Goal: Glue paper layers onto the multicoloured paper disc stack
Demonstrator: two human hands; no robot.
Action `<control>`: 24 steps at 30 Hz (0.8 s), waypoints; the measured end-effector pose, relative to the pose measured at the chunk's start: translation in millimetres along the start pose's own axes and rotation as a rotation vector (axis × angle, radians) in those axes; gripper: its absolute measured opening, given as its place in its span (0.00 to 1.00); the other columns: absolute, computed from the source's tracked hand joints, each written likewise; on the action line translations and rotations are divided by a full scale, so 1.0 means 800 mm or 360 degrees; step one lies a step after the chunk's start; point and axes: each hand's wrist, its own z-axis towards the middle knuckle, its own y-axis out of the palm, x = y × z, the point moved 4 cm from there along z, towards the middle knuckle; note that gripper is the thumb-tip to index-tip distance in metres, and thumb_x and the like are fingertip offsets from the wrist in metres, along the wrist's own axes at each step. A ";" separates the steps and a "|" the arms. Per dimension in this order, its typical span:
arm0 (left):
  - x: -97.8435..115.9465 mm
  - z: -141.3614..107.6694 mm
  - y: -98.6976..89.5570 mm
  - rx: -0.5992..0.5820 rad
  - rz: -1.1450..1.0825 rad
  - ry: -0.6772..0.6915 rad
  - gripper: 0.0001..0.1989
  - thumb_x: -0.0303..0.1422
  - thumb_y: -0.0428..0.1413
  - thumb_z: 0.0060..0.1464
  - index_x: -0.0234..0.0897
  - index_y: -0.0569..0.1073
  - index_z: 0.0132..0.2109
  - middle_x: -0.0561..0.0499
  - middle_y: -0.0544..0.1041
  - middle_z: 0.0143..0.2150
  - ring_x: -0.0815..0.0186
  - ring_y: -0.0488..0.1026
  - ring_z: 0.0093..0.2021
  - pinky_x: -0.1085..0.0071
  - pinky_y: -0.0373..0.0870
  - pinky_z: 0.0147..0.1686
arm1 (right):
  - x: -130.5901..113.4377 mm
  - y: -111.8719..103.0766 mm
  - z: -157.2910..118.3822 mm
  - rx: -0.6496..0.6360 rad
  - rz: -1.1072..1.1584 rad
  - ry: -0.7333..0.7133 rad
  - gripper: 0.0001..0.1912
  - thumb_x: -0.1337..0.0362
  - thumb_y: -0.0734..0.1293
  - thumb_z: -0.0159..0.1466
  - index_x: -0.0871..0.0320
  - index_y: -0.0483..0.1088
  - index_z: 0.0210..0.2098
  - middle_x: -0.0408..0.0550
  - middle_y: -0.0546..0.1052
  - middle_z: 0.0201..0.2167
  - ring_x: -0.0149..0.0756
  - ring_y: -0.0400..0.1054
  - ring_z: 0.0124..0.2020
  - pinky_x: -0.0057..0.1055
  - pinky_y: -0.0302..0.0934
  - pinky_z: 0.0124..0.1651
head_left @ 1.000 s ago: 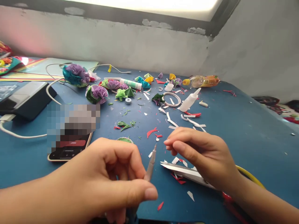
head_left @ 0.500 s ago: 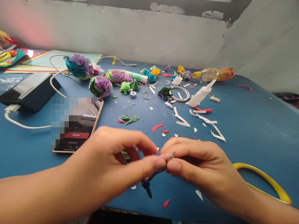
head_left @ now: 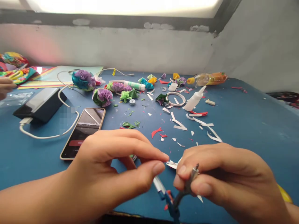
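Note:
A small drawing compass with a blue hinge (head_left: 173, 209), a grey leg and a white-silver leg is between my hands, low in front of me. My right hand (head_left: 224, 174) pinches the grey leg near its metal tip (head_left: 195, 168), which points upward. My left hand (head_left: 119, 165) is curled, with thumb and forefinger close together. Behind its thumb runs the white-silver leg (head_left: 159, 185); the grip there is partly hidden. Under my left fingers a round green thing (head_left: 133, 157) barely shows. White paper scraps (head_left: 172, 164) lie between the hands.
A phone (head_left: 90, 119) and a cabled black box (head_left: 44, 105) lie left. Behind are paper flower balls (head_left: 102, 97), a glue stick (head_left: 134, 85), a tape ring (head_left: 175, 99), a white glue bottle (head_left: 195, 99) and a drink bottle (head_left: 210, 79). Another person's hand (head_left: 6, 87) shows far left.
My hands have moved apart, the right one rightward with the compass's grey leg. The blue hinge and the white-silver leg now show more. The view has tilted up; another person's hand appears at left.

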 end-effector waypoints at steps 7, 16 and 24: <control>-0.008 0.014 0.012 -0.0037 -0.0190 -0.0286 0.05 0.34 0.65 0.57 0.39 0.86 0.37 0.53 0.82 0.30 0.72 0.75 0.27 0.83 0.73 0.24 | 0.007 -0.005 0.005 -0.0019 -0.0243 -0.0085 0.13 0.58 0.72 0.69 0.55 0.79 0.29 0.41 0.76 0.21 0.26 0.69 0.21 0.16 0.66 0.27; -0.019 0.020 0.027 -0.0081 -0.0340 -0.0241 0.03 0.30 0.64 0.57 0.39 0.84 0.35 0.55 0.84 0.32 0.73 0.78 0.31 0.83 0.71 0.25 | 0.009 -0.010 0.005 -0.0007 -0.0323 -0.0041 0.17 0.56 0.72 0.70 0.54 0.76 0.26 0.40 0.74 0.18 0.26 0.66 0.19 0.16 0.65 0.25; -0.018 0.015 0.024 -0.0050 -0.0352 -0.0109 0.01 0.29 0.67 0.56 0.39 0.85 0.36 0.56 0.84 0.31 0.75 0.78 0.30 0.85 0.71 0.26 | 0.009 0.001 0.008 -0.0088 -0.0398 -0.0068 0.17 0.56 0.71 0.71 0.53 0.76 0.27 0.40 0.75 0.20 0.27 0.67 0.21 0.19 0.66 0.27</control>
